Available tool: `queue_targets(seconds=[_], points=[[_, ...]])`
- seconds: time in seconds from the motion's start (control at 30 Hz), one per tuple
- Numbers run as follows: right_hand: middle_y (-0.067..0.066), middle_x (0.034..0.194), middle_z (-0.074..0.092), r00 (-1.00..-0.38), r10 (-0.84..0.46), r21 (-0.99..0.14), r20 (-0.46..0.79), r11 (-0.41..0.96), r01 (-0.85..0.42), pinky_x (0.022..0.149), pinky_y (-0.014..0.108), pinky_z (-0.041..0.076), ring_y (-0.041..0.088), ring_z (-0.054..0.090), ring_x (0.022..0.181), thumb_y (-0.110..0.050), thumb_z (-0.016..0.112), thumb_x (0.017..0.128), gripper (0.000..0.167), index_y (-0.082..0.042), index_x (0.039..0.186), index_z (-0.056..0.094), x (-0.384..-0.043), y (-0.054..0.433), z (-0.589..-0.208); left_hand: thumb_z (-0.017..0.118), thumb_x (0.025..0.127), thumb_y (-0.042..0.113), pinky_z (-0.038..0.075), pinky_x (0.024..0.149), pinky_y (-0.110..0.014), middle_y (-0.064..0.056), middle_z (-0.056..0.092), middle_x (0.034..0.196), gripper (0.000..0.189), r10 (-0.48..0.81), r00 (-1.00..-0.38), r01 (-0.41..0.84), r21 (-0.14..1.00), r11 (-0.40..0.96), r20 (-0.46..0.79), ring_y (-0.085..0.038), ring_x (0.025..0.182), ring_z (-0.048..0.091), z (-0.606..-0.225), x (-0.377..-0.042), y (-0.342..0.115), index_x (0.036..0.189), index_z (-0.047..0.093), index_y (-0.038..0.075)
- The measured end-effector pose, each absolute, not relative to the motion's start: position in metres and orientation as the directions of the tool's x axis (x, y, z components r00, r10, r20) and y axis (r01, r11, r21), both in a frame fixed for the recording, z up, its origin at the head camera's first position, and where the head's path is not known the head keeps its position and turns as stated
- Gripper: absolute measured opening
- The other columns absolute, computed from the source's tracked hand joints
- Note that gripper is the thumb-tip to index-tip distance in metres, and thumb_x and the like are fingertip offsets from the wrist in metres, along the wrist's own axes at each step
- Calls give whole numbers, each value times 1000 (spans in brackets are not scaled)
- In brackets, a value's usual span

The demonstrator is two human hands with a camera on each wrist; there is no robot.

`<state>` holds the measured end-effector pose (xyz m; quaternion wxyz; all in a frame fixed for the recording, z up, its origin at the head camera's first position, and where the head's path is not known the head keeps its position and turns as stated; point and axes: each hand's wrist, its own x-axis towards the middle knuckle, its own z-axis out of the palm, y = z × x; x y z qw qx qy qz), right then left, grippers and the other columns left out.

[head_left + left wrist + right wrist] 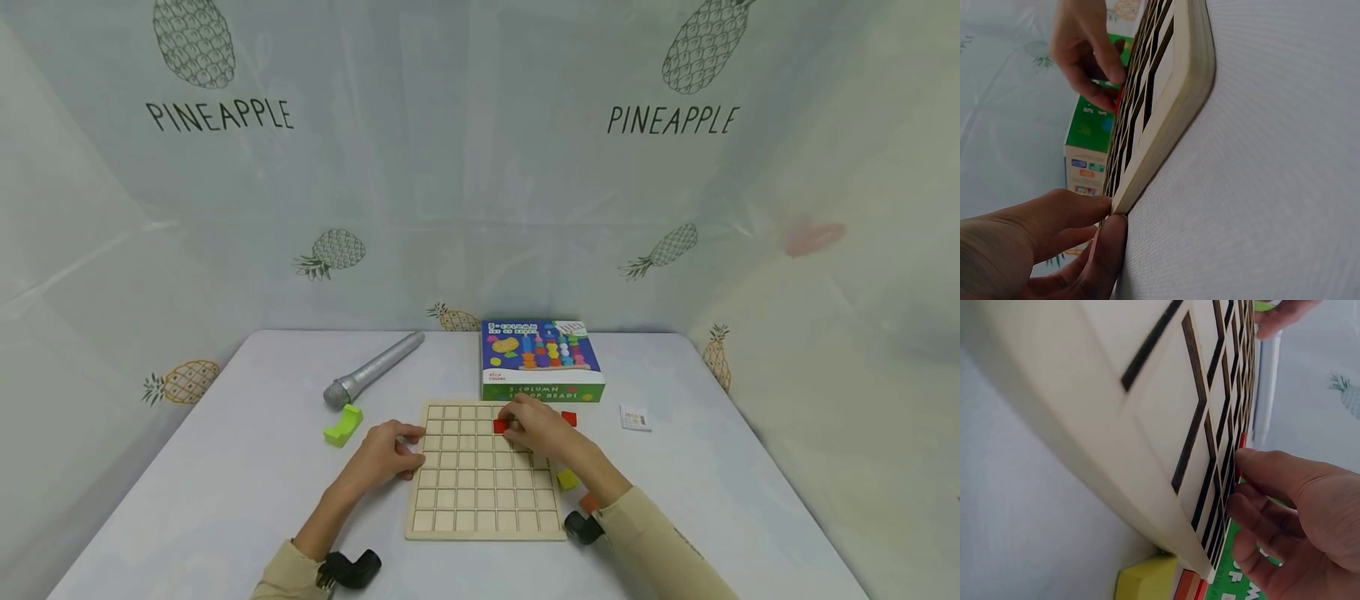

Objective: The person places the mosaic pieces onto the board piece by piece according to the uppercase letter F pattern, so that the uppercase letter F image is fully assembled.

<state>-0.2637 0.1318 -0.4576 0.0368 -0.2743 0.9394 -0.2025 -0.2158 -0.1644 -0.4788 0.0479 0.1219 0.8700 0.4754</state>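
Observation:
A pale wooden grid board (466,500) lies flat on the white table. Thumb and fingertips of my left hand (381,457) rest against its left edge, spaced apart in the head view. Over the far right part of the board, my right hand (542,427) pinches a small red block (500,426) between thumb and fingers, low at the grid. The right wrist view shows the thumb tip (1246,456) at the red block, with the other fingers bent beside it. My right hand and forearm hide some squares of the grid.
Behind the board stands a bead-set box (543,358). A silver microphone (375,371) and a green curved block (343,426) lie to the left. Along the right side are another red block (570,418), a yellow block (567,479), an orange block (588,502) and a small card (635,418).

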Motion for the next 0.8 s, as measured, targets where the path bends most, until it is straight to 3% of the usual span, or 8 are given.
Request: queue_targets(seconds=[0.23, 0.33, 0.6, 0.8], points=[[3, 108, 63, -873, -485, -442, 51, 773, -455, 89, 35, 58, 16, 61, 98, -15, 71, 90, 29, -6, 117, 68, -261, 147, -454, 74, 78, 0, 58, 51, -23, -19, 61, 105, 46, 253, -967, 158, 841, 517, 26, -15, 61, 67, -480, -215, -164, 122, 63, -9], [3, 108, 64, -890, -454, -452, 48, 784, -424, 87, 35, 58, 16, 61, 96, -16, 71, 90, 29, -8, 118, 68, -263, 157, -453, 75, 78, 0, 58, 51, -24, -20, 61, 106, 46, 255, -967, 159, 842, 515, 27, -15, 62, 67, -481, -216, -164, 122, 63, -9], [5, 111, 65, -902, -427, -401, 69, 816, -417, 87, 37, 59, 19, 63, 100, -17, 70, 91, 30, -8, 119, 68, -266, 192, -456, 75, 78, 0, 58, 51, -23, -19, 61, 104, 46, 256, -966, 166, 838, 519, 33, -14, 62, 67, -482, -216, -165, 122, 64, -8], [8, 108, 65, -914, -398, -366, 83, 841, -399, 82, 36, 59, 18, 61, 90, -13, 72, 89, 28, -5, 115, 70, -269, 213, -455, 76, 78, 1, 58, 51, -22, -18, 61, 105, 46, 245, -969, 161, 838, 521, 34, -13, 63, 67, -485, -218, -166, 122, 64, -7]])
